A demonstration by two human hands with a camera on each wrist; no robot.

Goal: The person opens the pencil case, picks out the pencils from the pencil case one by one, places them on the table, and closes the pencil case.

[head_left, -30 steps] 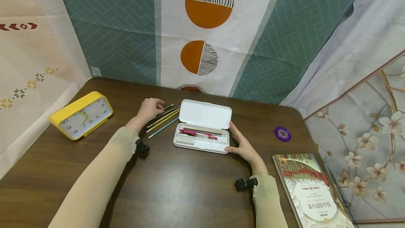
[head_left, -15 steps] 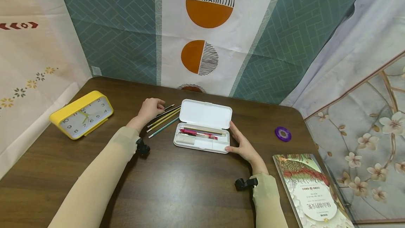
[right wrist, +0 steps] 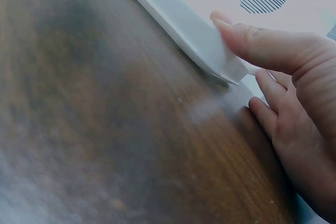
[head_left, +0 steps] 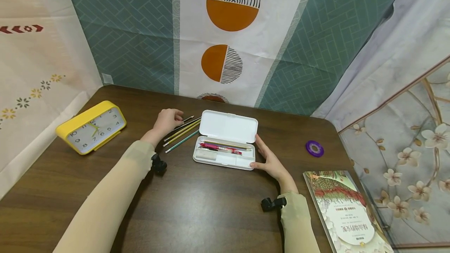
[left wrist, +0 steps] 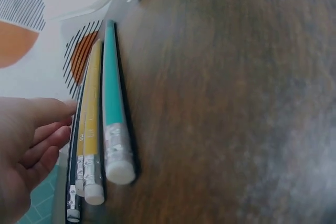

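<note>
By several loose pencils, my left hand (head_left: 166, 121) has its fingers loosely curled, thumb and fingertips at the outermost dark pencil (head_left: 188, 119), which it appears to pinch; the contact is partly hidden. Beside it lie yellow pencils (left wrist: 92, 129) and a teal pencil (left wrist: 111, 87), with their white eraser ends toward me. An opened white pencil case (head_left: 225, 164) stands right of them, lid leaning back. Inside are a striped pencil (head_left: 228, 145), a red pen (head_left: 219, 148) and a whitish eraser (head_left: 205, 155). My right hand (head_left: 270, 160) grips the case's right end, thumb at the front corner (right wrist: 223, 66).
A yellow alarm clock (head_left: 91, 128) stands on the left of the brown wooden table (head_left: 200, 206). At right are a purple ring-shaped roll (head_left: 314, 148) and a book (head_left: 346, 210) near the edge. Patterned cloth (head_left: 140, 42) hangs behind the table.
</note>
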